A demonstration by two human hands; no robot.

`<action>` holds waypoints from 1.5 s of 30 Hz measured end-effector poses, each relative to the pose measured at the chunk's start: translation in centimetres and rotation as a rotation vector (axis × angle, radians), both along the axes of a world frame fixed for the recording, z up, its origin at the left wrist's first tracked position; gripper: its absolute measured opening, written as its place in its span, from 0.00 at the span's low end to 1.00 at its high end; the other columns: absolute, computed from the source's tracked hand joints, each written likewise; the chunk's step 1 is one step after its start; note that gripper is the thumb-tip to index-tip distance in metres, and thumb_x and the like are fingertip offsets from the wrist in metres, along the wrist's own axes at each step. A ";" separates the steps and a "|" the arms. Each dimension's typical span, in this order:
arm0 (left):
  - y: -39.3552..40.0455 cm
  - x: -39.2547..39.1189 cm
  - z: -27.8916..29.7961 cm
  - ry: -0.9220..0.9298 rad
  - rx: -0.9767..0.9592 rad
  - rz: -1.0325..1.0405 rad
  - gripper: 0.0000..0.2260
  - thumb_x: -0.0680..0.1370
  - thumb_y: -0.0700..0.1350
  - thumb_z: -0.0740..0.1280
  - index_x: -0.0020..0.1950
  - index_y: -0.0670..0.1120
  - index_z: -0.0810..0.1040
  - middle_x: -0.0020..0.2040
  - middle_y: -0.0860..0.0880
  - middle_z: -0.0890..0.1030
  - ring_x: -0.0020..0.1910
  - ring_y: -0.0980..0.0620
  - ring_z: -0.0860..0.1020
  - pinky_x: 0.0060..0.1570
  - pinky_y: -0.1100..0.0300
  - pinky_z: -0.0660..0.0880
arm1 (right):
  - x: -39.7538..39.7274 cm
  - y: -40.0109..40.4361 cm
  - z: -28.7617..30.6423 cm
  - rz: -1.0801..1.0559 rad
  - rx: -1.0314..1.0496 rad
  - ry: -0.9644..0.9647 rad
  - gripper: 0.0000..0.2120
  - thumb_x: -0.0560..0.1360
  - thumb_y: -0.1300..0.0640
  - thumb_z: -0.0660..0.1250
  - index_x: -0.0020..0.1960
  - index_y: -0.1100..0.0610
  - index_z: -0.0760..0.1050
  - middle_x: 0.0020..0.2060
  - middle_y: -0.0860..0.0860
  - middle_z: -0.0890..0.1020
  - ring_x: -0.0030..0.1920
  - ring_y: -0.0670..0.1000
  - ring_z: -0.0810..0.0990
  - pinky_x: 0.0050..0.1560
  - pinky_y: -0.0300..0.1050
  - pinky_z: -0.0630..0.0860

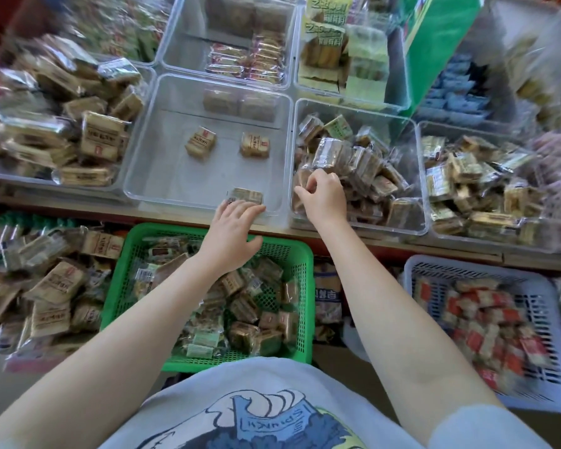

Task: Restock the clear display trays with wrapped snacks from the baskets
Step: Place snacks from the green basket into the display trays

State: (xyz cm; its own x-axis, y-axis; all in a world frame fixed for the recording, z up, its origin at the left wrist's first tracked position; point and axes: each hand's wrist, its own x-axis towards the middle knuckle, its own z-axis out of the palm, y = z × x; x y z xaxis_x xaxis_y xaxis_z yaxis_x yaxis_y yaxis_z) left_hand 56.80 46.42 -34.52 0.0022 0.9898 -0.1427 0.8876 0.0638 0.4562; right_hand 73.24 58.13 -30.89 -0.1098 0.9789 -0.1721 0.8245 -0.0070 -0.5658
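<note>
Left hand (237, 222) flat, fingers straight on a tan foil-wrapped snack (245, 196) lying crosswise just beyond its fingertips at the near wall of the nearly bare clear plastic tray (149, 176), right hand (323, 192) pinching wrapped snacks in the neighbouring full tray (415, 176).

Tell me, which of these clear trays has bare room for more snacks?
The middle clear tray: its floor is bare between two loose packets and the packet by the left hand. The trays left and right, where the right hand reaches, are piled up.
</note>
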 end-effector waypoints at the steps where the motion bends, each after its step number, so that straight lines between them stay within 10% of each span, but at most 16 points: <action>1: 0.1 0.0 0.1 -0.005 -0.008 -0.006 0.28 0.79 0.50 0.66 0.78 0.52 0.64 0.76 0.51 0.67 0.78 0.50 0.59 0.77 0.53 0.41 | -0.3 0.0 -0.7 0.019 -0.046 -0.022 0.08 0.79 0.55 0.67 0.47 0.61 0.76 0.49 0.55 0.74 0.41 0.52 0.72 0.40 0.43 0.65; 9: -2.9 -1.8 1.3 -0.242 0.224 0.259 0.12 0.79 0.42 0.65 0.62 0.46 0.79 0.60 0.48 0.78 0.62 0.48 0.73 0.60 0.57 0.68 | 1.3 -5.9 -1.0 -0.068 0.225 0.082 0.10 0.79 0.61 0.62 0.44 0.61 0.81 0.42 0.55 0.80 0.47 0.54 0.74 0.45 0.43 0.66; 12: -5.3 -3.1 -1.8 -0.194 -0.101 0.314 0.11 0.80 0.46 0.63 0.61 0.48 0.78 0.54 0.51 0.80 0.52 0.50 0.77 0.48 0.55 0.75 | 0.2 -9.7 -2.3 0.027 0.102 0.158 0.09 0.79 0.61 0.63 0.44 0.61 0.80 0.41 0.52 0.80 0.43 0.50 0.75 0.42 0.37 0.65; 16: -9.2 -4.4 -7.0 0.117 -0.606 0.053 0.23 0.80 0.51 0.66 0.74 0.48 0.68 0.66 0.45 0.73 0.65 0.43 0.72 0.59 0.49 0.74 | -1.4 -13.9 -6.1 0.092 -0.280 0.178 0.10 0.81 0.57 0.61 0.46 0.54 0.80 0.40 0.47 0.80 0.39 0.47 0.75 0.41 0.43 0.69; 20: -11.4 -5.3 -9.0 0.192 -0.666 -0.011 0.28 0.80 0.51 0.65 0.79 0.53 0.60 0.65 0.44 0.73 0.63 0.41 0.73 0.57 0.50 0.74 | -1.8 -16.7 -7.3 0.070 -0.408 0.170 0.10 0.81 0.54 0.61 0.46 0.53 0.80 0.37 0.46 0.81 0.36 0.47 0.74 0.39 0.45 0.71; 24: -10.5 -5.1 -7.4 -0.230 -0.584 0.286 0.16 0.80 0.56 0.65 0.65 0.51 0.75 0.55 0.49 0.81 0.45 0.49 0.81 0.42 0.52 0.80 | -1.5 -16.8 -7.0 -0.006 -0.450 0.197 0.10 0.81 0.56 0.61 0.45 0.52 0.80 0.37 0.47 0.81 0.38 0.49 0.77 0.40 0.45 0.73; 28: -9.0 -5.5 -5.6 -0.688 -0.542 0.684 0.10 0.82 0.40 0.61 0.51 0.45 0.82 0.39 0.47 0.84 0.34 0.50 0.79 0.43 0.46 0.81 | -1.9 -15.2 -5.9 -0.137 -0.451 0.303 0.09 0.81 0.56 0.61 0.45 0.50 0.79 0.42 0.49 0.82 0.44 0.52 0.80 0.50 0.54 0.79; 31: -8.7 -5.5 -5.9 -0.530 -0.564 0.532 0.08 0.80 0.45 0.65 0.59 0.50 0.79 0.53 0.48 0.82 0.43 0.50 0.80 0.40 0.53 0.78 | -2.3 -14.3 -5.2 -0.079 -0.457 0.303 0.07 0.80 0.53 0.62 0.47 0.47 0.78 0.45 0.47 0.82 0.49 0.51 0.81 0.53 0.52 0.79; 35: -8.2 -2.9 -8.0 -0.327 -0.616 0.192 0.31 0.75 0.56 0.72 0.75 0.52 0.67 0.70 0.48 0.72 0.66 0.48 0.73 0.62 0.53 0.73 | -2.5 -13.9 -5.5 -0.144 -0.465 0.316 0.08 0.80 0.57 0.62 0.47 0.49 0.78 0.44 0.47 0.82 0.45 0.49 0.81 0.52 0.51 0.79; 45: -7.0 7.3 -13.8 -0.212 -0.582 -0.013 0.25 0.75 0.57 0.70 0.68 0.49 0.69 0.58 0.43 0.76 0.57 0.40 0.77 0.46 0.52 0.74 | 2.5 -15.7 -10.4 -0.399 -0.622 0.261 0.11 0.82 0.60 0.60 0.46 0.52 0.79 0.45 0.52 0.82 0.40 0.49 0.80 0.43 0.46 0.79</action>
